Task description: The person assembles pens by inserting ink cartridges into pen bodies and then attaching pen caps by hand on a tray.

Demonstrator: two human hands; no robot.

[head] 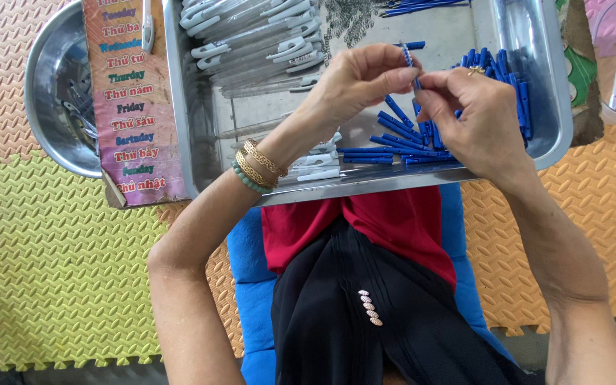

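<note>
We pinch one slim blue plastic clothespin half [410, 63] between left hand [354, 82] and right hand [475, 121], fingertips closed on it; it looks light, stiff, slippery, best gripped mid-length above the steel tray [557, 135].

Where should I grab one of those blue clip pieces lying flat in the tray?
Probably pinch a blue clip piece across its narrow middle, coming down from above. It lies flat on the metal tray near the front rim, with bare metal beside it for fingertips.
</note>
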